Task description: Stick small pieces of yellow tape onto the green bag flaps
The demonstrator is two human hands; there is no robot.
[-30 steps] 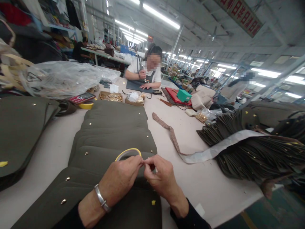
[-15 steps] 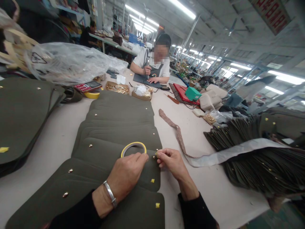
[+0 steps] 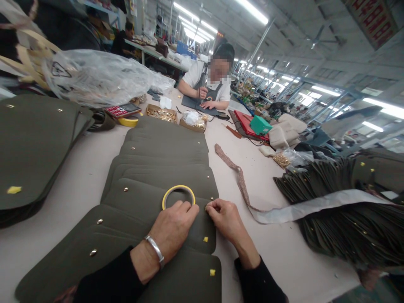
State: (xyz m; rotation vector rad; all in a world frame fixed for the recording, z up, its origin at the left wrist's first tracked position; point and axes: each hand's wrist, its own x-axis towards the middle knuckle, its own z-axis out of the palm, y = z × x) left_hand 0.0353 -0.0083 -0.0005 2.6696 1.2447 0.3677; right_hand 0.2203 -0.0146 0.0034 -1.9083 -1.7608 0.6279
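Observation:
Overlapping dark green panels [image 3: 164, 172] with round metal studs run up the table. My left hand [image 3: 175, 229], a silver bangle at its wrist, is closed round the near edge of a yellow tape roll [image 3: 179, 188], which stands tilted over the panels. At the panels' right edge my right hand [image 3: 225, 216] has its fingers pinched together, with a small bit of yellow tape [image 3: 206, 207] at the tips. Two yellow tape pieces, one [image 3: 205, 239] above the other [image 3: 212, 272], lie on the nearer panels.
More green panels lie at the left [image 3: 34, 147] and in a thick stack [image 3: 347, 227] at the right. A brown strip [image 3: 241, 181] crosses the table. Beyond are boxes of metal parts [image 3: 161, 114], a plastic bag [image 3: 104, 78] and a person working [image 3: 205, 86].
The whole view has shifted slightly. My right fingertips have come down onto the panel edge with the yellow bit, covering the stud there. My left hand still holds the roll.

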